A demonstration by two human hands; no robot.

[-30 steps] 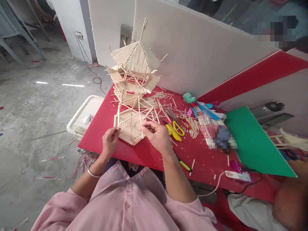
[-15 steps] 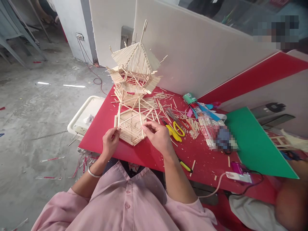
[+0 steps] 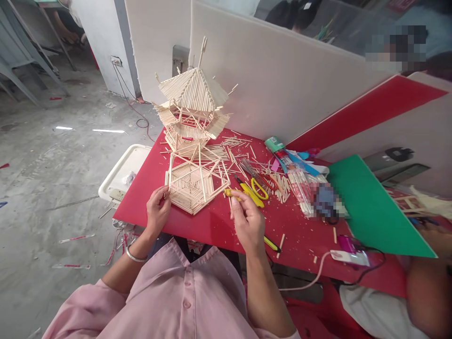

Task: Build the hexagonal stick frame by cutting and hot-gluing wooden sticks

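Note:
A pagoda-like model [image 3: 192,92] made of pale thin sticks stands on the red table, with tiered roofs at the back. Its front part is a low frame around a hexagonal floor [image 3: 190,181]. My left hand [image 3: 158,209] is closed in a pinch at the left edge of this frame; what its fingertips grip is hidden. Right of the frame, my right hand [image 3: 247,216] pinches a short pale stick [image 3: 231,207] pointing downward. Something small and yellow [image 3: 229,192] shows at its index fingertip. Beside this hand lie yellow-handled pliers [image 3: 252,194].
Loose sticks [image 3: 229,153] are scattered over the red table [image 3: 212,230]. To the right are bagged sticks [image 3: 302,190], a green board [image 3: 377,207] and a yellow cutter [image 3: 271,243]. A white tray [image 3: 109,181] stands left. Another person's arm [image 3: 429,278] is at far right.
My right hand has moved right, away from the frame's front, and the short stick and yellow bit now show at its fingers. My left hand stays at the frame's left edge.

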